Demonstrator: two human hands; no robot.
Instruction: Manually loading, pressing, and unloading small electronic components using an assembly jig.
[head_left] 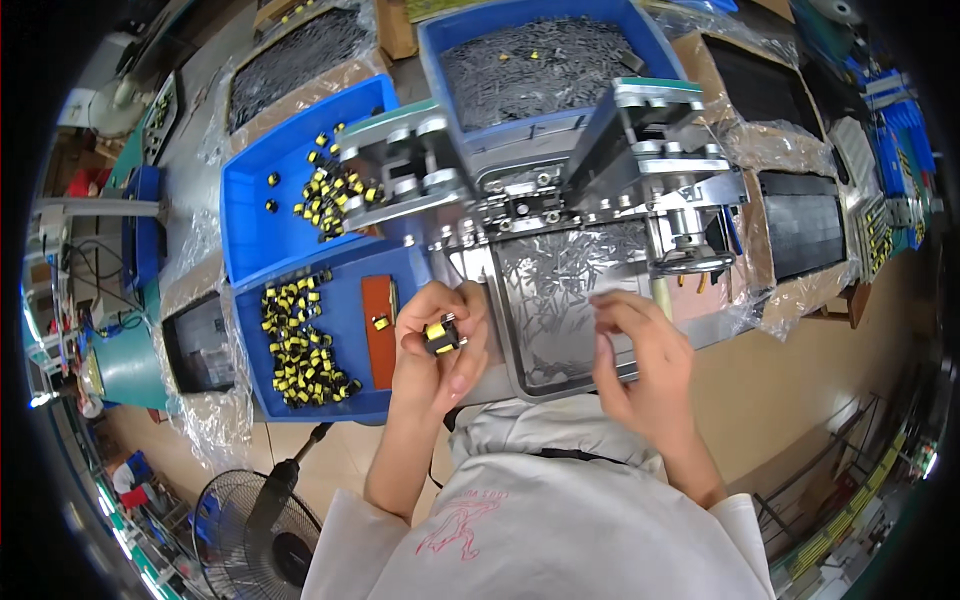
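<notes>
One black-and-yellow coil point(440, 337) pinched in the left hand point(427, 378), shiny pins facing out, presumably to keep them unobstructed; right hand point(650, 358), thumb and fingers parted, hangs over the metal tray point(545, 373) of loose strips point(562, 270), likely set close for easy reach.

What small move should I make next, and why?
Perhaps lower your right hand to pick one thin grey strip from the shallow silver metal tray: that hand looks open over it, while your left hand holds a squat yellow-and-black component.
</notes>
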